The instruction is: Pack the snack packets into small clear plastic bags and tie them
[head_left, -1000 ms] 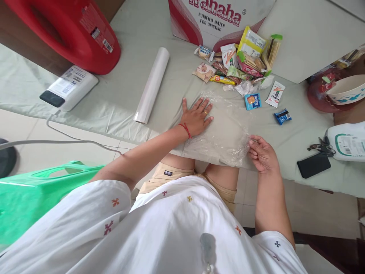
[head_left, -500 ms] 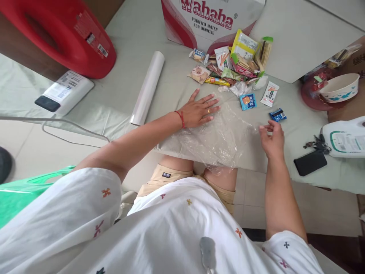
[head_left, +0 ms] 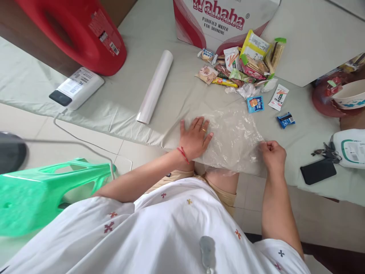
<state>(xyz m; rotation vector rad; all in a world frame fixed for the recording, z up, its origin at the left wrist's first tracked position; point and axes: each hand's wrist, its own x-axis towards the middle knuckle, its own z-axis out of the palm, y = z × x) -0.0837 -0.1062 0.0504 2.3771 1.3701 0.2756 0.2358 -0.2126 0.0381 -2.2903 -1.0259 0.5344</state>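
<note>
A thin, clear sheet of plastic film (head_left: pixel 232 135) lies wrinkled on the cloth-covered table, its near part hanging over the front edge above my legs. My left hand (head_left: pixel 194 137) rests with fingers spread at the film's left side. At the right side, my right hand (head_left: pixel 273 152) is closed in a pinch on the film's edge. Beyond the film lies a pile of wrapped snacks (head_left: pixel 228 71). A blue snack packet (head_left: pixel 255 104), a white packet (head_left: pixel 278 97) and a small dark-blue packet (head_left: pixel 286 120) sit apart from it.
A roll of film (head_left: pixel 155 87) lies left of the snacks. Behind stands a Wahaha water carton (head_left: pixel 219 24). At left are a red jug (head_left: pixel 85 38), a white corded device (head_left: pixel 76 88) and a green stool (head_left: pixel 34 198). A black phone (head_left: pixel 318 171), keys (head_left: pixel 326 153) and white bottle (head_left: pixel 350 146) are right.
My left hand has slid back toward the table's front edge, fingers still spread. My right hand has moved slightly nearer my body and holds the film's edge, which is spread wider.
</note>
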